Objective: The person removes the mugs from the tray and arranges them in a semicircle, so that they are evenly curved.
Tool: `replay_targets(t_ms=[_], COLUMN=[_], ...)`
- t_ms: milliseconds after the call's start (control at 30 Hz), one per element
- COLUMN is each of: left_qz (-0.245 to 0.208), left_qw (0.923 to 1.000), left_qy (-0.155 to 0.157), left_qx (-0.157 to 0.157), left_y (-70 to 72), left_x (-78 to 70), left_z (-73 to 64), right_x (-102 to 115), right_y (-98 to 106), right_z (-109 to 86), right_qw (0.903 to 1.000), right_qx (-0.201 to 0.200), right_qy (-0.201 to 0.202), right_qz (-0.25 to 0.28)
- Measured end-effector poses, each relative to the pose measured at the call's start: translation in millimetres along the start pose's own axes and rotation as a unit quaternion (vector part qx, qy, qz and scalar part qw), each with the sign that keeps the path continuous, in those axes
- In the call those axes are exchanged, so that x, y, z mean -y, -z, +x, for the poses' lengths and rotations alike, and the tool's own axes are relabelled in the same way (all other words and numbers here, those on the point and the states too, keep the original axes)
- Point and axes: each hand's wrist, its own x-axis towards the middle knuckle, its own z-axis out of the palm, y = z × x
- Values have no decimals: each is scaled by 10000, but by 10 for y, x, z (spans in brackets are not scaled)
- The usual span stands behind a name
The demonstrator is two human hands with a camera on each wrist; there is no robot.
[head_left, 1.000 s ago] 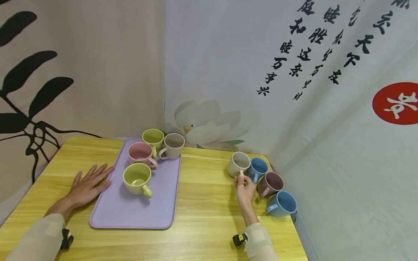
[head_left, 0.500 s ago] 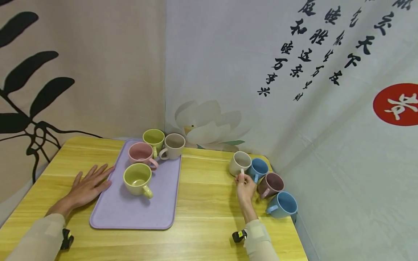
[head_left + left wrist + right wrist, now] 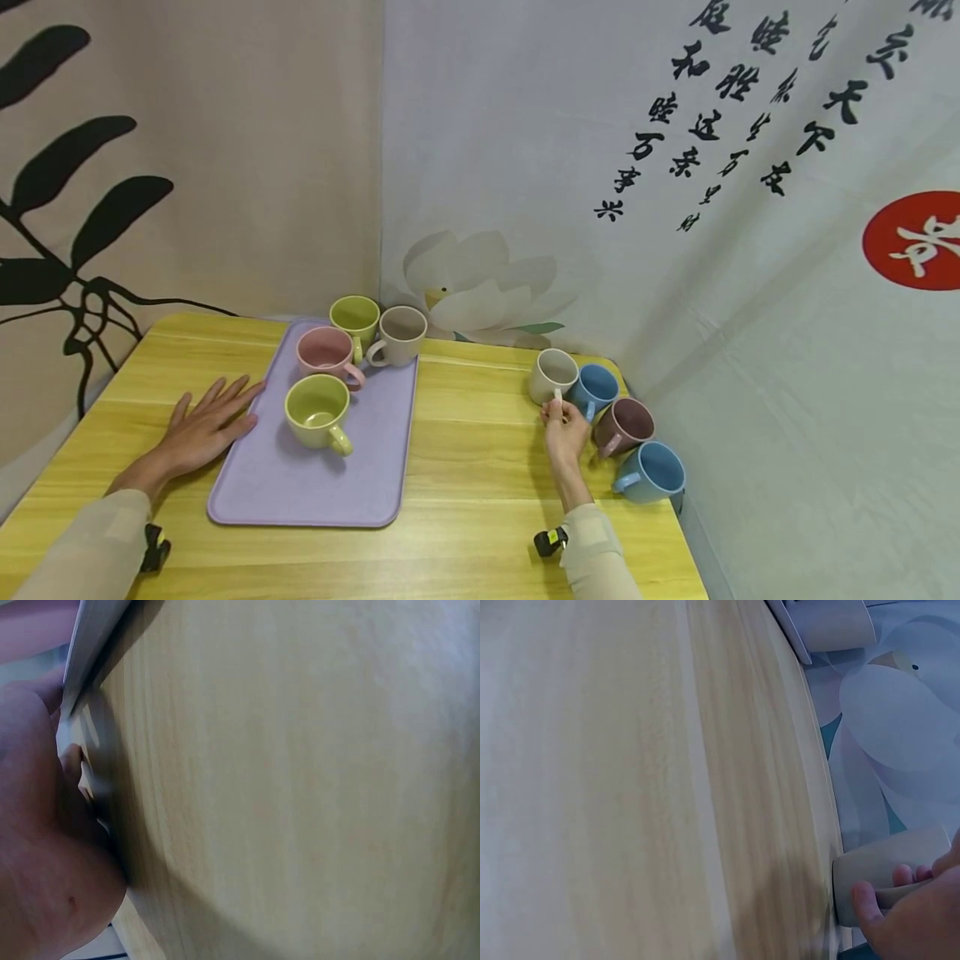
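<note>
Head view, left to right: left hand (image 3: 198, 432) flat with fingers spread on the yellow wooden table (image 3: 472, 467), fingertips touching the lilac plastic tray (image 3: 315, 487) bearing four mugs; right hand (image 3: 564, 432) pinching the handle of the cream ceramic mug (image 3: 552, 375), which stands just beside a light-blue mug (image 3: 596, 388) near the table's right rear corner.

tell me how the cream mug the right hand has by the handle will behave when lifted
The cream mug looks glazed and rigid, so probably stiff and breakable if knocked against the blue mug beside it. Pinched only at the handle by the right hand, it may tilt away from the grip.
</note>
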Motion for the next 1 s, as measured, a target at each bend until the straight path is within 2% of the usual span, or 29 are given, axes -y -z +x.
replay_targets(t_ms=[333,567,767,1000], left_qz=[6,19,15,51], left_qw=[10000,10000,10000,10000], left_qy=[6,21,6,-9], left_qx=[-10,-19,-39,-34], left_y=[-16,-28,-27,-29], left_x=[29,44,37,47], left_z=[10,18,15,19], right_x=[-36,-41,3,-32], right_y=[-13,17,75,129], right_z=[18,30,-70,-202], right_qw=[10000,9998,9987,9977], right_qx=[-14,196,345,-50], right_qy=[12,38,210,432], right_qz=[32,26,-303,-511])
